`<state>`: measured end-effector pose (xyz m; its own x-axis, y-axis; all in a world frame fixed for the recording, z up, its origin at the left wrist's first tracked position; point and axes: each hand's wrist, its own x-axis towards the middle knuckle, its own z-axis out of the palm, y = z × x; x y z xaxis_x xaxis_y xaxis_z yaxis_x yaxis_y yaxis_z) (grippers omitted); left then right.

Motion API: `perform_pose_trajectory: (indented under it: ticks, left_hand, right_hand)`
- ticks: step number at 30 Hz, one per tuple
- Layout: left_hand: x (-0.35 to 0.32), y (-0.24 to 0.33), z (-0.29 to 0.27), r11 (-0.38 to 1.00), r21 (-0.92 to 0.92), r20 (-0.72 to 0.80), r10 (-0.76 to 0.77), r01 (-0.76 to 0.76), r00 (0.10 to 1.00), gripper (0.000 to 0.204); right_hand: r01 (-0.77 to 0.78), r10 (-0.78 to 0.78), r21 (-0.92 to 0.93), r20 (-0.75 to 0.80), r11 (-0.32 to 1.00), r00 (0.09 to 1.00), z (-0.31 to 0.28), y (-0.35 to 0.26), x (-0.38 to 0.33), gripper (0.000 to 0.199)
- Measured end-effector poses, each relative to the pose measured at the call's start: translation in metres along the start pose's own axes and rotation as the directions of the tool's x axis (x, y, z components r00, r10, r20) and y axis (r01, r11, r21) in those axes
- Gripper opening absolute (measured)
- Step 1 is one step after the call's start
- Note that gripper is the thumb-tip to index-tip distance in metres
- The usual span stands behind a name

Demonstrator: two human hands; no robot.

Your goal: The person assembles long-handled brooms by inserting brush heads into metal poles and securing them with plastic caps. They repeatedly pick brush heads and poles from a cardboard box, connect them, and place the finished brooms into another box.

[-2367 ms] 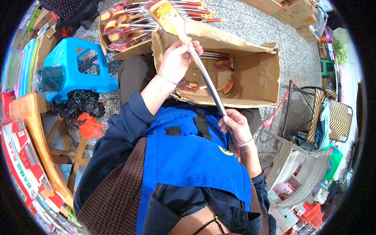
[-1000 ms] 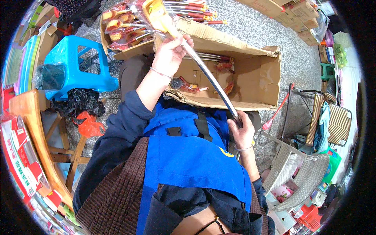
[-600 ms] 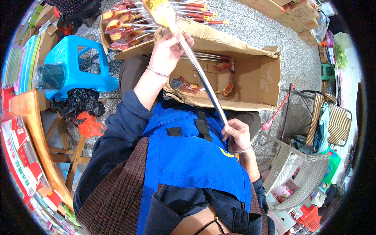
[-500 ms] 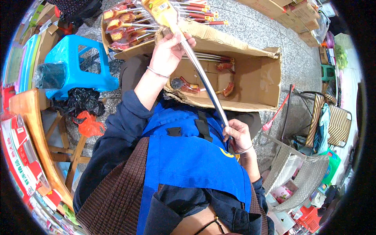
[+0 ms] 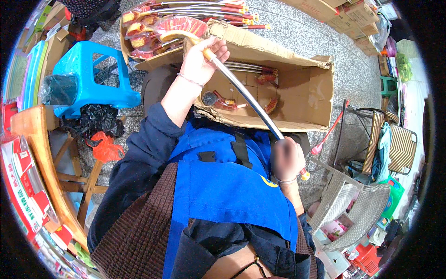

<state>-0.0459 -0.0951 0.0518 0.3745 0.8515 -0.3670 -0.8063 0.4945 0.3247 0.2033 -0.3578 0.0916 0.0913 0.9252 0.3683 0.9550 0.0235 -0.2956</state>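
Observation:
A long-handled brush slants across in front of me, its silver metal shaft (image 5: 246,95) running from upper left to lower right. Its curved yellow-backed head with red bristles (image 5: 186,27) is in clear wrapping at the upper end. My left hand (image 5: 200,58) is closed round the neck just below that head. Lower down, my right hand (image 5: 289,158) wraps the handle, and a yellow tip (image 5: 304,176) shows past it. Beneath the shaft lies an open cardboard box (image 5: 304,104) with a few more brushes (image 5: 225,102) inside.
Many similar brushes (image 5: 144,30) are piled in another carton at the upper left. A blue plastic stool (image 5: 90,79) and a wooden bench (image 5: 35,135) stand on my left. To the right are a striped folding chair (image 5: 399,146) and a pink-ended stick (image 5: 325,139).
The brush has turned about its shaft, so the bristles show instead of the yellow back. My right hand has changed from a fingertip hold to a wrapped one, slightly higher and further right.

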Motion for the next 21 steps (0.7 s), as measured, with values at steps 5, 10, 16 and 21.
perform_pose_trajectory:
  ticks: [5,10,16,21]
  left_hand:
    - [-0.005,-0.001,0.000,0.999,0.044,-0.001,0.022,-0.022,1.000,0.018]
    - [-0.009,-0.001,0.013,0.992,0.108,0.077,0.061,-0.069,0.995,0.014]
    - [-0.015,0.003,0.022,0.992,0.103,0.268,0.049,-0.079,0.962,0.013]
    - [-0.019,0.002,0.020,0.995,0.091,0.326,0.008,-0.040,0.946,0.013]
  right_hand:
    - [-0.053,0.057,-0.106,0.037,0.993,0.998,-0.006,-0.003,0.003,0.027]
    - [-0.204,0.183,0.125,0.162,0.971,0.970,-0.006,-0.005,-0.002,0.025]
    - [-0.722,0.330,0.517,0.656,0.459,0.679,-0.001,-0.003,-0.013,0.028]
    - [-0.938,0.099,0.339,0.938,-0.073,0.332,-0.009,0.000,-0.011,0.027]
